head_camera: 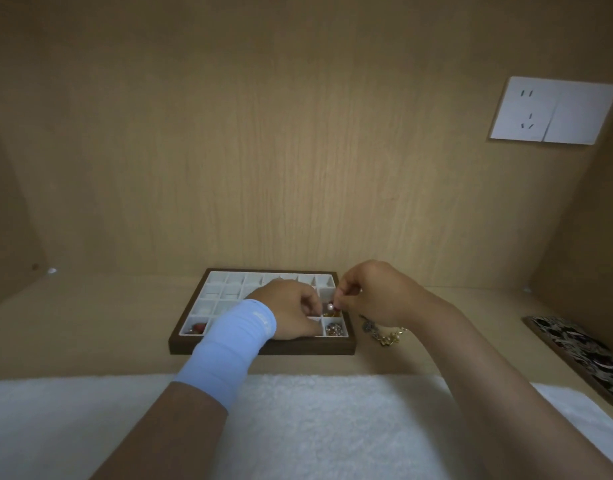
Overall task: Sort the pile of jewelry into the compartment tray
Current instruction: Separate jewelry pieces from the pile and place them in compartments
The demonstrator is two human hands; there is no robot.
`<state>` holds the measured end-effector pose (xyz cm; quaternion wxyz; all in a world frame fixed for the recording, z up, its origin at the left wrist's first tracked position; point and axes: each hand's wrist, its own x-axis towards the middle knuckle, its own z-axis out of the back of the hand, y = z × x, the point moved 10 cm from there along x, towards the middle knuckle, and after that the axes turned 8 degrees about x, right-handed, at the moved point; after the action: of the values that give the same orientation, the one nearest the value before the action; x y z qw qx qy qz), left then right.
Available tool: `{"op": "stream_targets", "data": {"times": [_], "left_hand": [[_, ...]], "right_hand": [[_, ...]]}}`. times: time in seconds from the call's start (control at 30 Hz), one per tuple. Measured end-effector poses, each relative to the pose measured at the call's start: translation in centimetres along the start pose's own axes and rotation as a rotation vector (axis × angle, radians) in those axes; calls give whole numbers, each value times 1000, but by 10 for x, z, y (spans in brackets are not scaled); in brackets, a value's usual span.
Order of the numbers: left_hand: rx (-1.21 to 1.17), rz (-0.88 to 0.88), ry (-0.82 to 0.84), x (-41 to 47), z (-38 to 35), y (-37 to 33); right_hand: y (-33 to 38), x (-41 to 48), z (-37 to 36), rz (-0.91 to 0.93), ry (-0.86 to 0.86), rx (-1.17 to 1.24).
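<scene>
Pinching a pearl piece [330,307] in its fingers, the right hand [374,292] hovers over the right edge of the compartment tray [263,349]. The left hand [291,313] curls its fingers beside the pearl; whether they grasp anything cannot be told. The jewelry pile [384,336] lies on the counter [90,323], just right of the tray.

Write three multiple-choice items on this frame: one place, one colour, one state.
1. Relative to the tray, the jewelry pile lies: A) to its left B) to its right C) inside it
2. The sleeve on the left wrist is: A) light blue B) red C) black
3. The right hand is: A) flat on the shelf B) pinching a pearl piece C) out of view

Key: B, the pile sits on the shelf by the tray's right edge; A, the fabric is pale blue; B, its fingertips close on the pearl above the tray.
</scene>
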<state>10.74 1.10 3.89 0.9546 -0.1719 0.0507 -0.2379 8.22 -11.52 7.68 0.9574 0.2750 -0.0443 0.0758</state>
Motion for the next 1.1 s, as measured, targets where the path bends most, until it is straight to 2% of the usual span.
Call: {"op": "stream_targets", "data": {"times": [0.23,0.43,0.57,0.83,1.1], "left_hand": [[128,9,-2,3,0,-4],[21,-30,23,0,6,-1],[-18,-32,-16,-5,24,2],[43,-1,78,-7,14,0],[67,1,63,-5,10,0]], "right_hand": [[6,-2,-5,-2,70,-49],[21,-6,-20,65,131,-47],[25,-4,-33,86,145,-108],[37,-8,-45,125,148,-246],[29,-7,-53,91,245,-194]]}}
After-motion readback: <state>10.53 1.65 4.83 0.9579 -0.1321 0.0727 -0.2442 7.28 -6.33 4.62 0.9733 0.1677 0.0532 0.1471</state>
